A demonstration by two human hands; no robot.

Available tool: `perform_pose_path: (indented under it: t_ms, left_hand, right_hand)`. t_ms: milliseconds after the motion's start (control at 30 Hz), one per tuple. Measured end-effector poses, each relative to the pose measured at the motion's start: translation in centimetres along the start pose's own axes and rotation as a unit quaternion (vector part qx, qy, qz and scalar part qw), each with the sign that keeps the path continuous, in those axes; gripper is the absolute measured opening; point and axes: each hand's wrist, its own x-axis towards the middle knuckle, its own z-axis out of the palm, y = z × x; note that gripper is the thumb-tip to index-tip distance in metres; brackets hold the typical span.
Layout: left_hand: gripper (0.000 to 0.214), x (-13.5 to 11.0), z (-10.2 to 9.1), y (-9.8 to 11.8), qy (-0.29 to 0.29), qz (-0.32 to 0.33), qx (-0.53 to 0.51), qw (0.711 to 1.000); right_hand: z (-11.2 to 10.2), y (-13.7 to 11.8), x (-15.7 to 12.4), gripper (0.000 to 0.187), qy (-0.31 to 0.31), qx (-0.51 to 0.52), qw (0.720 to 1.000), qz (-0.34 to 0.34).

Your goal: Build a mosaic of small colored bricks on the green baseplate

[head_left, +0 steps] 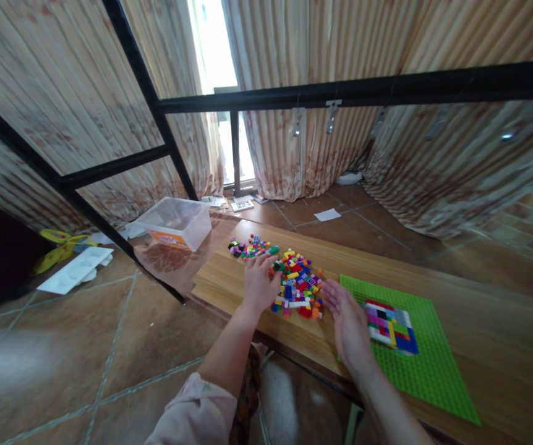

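A pile of small toy bricks (297,284) in many colours lies loose on the wooden table (217,275). At its left side is my left hand (261,284), palm down, with the fingers slightly bent and the thumb apart from them. My right hand (350,324) stands on edge at the pile's right side, its fingers stretched out and the palm turned toward the bricks. Nothing shows in either hand. To the right lies a green baseplate (438,364), bearing a flat block of joined bricks (391,327) in mixed colours. My right forearm covers part of the baseplate's near edge.
A clear plastic bin (180,219) with an orange label stands beyond the table's left end. White molded trays (74,272) and a yellow bag (60,244) lie on the tiled floor. A black metal frame (266,99) crosses in front of the curtains (285,49).
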Motion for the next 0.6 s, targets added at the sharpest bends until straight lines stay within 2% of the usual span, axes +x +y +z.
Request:
perform_pose_path:
  t_ms: [200,400,500,567,600]
  left_hand:
    - [0.037,0.0,1.0,0.8,-0.012,-0.005,0.054,0.998]
    - [0.017,0.3,1.3,0.9,-0.003,-0.019,0.062,0.998]
    - [0.017,0.6,0.9,0.9,0.037,-0.021,-0.01,0.999]
    - [0.018,0.8,0.7,1.0,0.064,-0.051,-0.12,0.989]
    - [0.019,0.9,0.6,1.1,0.069,-0.083,-0.197,0.974]
  right_hand:
    - [0.0,0.2,0.1,0.04,0.003,-0.009,1.0,-0.006]
    - [-0.2,0.5,0.2,0.039,-0.004,-0.02,1.0,-0.012]
    - [-0.3,0.5,0.3,0.04,0.002,-0.022,1.0,-0.01]
    - [-0.2,0.4,0.2,0.04,0.003,-0.023,1.0,-0.006]
    - [-0.1,0.3,0.1,0.04,0.003,-0.025,1.0,-0.006]
